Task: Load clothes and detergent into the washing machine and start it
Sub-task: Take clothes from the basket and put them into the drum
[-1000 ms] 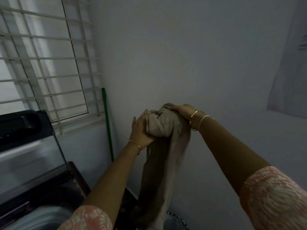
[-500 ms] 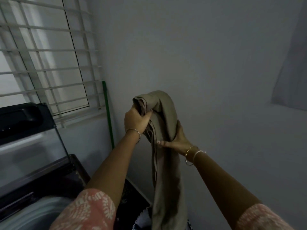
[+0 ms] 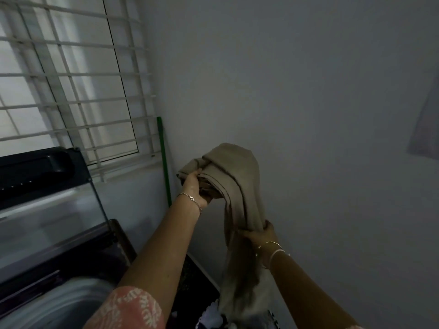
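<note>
A long beige garment [image 3: 234, 186] hangs in the air in front of the white wall. My left hand [image 3: 196, 188] grips its bunched top end at chest height. Lower down, my right hand [image 3: 260, 235] is curled round the hanging length of the cloth. The garment's lower end trails down to the bottom of the view. The top-loading washing machine [image 3: 59, 300] stands at the lower left with its dark lid [image 3: 40, 176] raised, and its tub opening shows below my left sleeve.
A barred window [image 3: 71, 86] fills the upper left. A green stick [image 3: 164, 162] leans in the corner beside the machine. More laundry [image 3: 213, 315] lies at the bottom, under the garment. A pale cloth [image 3: 425, 129] hangs at the right edge.
My right hand has slid from the garment's top down along its length, while my left hand has kept hold of the top end and more cloth has gathered there.
</note>
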The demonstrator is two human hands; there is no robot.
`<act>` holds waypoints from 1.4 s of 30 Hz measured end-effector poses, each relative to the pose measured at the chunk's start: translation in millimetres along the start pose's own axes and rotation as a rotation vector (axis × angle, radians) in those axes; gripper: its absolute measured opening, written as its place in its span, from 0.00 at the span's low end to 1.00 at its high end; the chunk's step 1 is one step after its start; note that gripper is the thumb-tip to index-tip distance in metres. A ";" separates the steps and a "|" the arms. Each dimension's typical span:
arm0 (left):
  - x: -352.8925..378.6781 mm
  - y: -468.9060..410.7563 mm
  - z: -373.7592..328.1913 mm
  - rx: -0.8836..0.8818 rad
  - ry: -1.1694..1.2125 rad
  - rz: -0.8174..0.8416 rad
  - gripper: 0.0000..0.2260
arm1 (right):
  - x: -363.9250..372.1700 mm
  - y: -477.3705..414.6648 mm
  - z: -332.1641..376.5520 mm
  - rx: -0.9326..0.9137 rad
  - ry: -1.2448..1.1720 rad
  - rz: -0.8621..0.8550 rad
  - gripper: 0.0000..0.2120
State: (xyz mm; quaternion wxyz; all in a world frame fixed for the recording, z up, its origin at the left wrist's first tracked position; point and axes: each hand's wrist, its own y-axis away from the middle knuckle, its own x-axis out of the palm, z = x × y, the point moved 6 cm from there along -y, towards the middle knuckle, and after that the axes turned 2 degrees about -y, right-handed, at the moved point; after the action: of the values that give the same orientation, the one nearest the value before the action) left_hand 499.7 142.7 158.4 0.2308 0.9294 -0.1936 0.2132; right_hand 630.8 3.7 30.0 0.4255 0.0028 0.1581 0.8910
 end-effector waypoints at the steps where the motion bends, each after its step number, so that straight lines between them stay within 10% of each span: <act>1: -1.5 0.3 0.6 -0.007 0.013 0.002 0.10 | 1.4 -0.4 -1.9 0.044 -0.163 -0.004 0.40; 5: -3.1 1.5 1.2 -0.036 0.115 0.031 0.18 | 9.9 0.8 20.8 0.124 -0.519 0.047 0.18; 19: -9.3 13.1 57.0 -0.238 0.041 0.068 0.16 | 23.5 4.4 94.5 0.102 -0.855 0.377 0.27; 24: -44.1 -25.5 48.6 0.057 -0.334 -0.197 0.27 | 16.7 8.5 103.3 0.096 -0.891 0.375 0.26; 29: -31.5 -1.3 52.1 0.028 -0.349 0.139 0.15 | 17.1 14.5 119.0 0.069 -0.937 0.374 0.23; 32: -49.7 -2.1 62.4 -0.049 -0.404 0.325 0.25 | 13.3 12.1 120.8 0.085 -0.956 0.348 0.22; 36: -54.1 -48.2 76.6 0.215 -1.018 0.279 0.59 | 27.5 14.0 116.9 0.128 -0.974 0.375 0.21; 42: -36.3 -32.7 70.6 0.663 -1.262 -0.051 0.61 | 43.5 18.7 103.4 0.267 -0.822 0.418 0.19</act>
State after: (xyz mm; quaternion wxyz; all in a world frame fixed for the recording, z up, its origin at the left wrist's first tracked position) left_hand 506.1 142.9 72.8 -0.2151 0.9010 -0.1936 -0.3232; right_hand 603.4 54.6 127.8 0.2605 0.4412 0.0856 0.8545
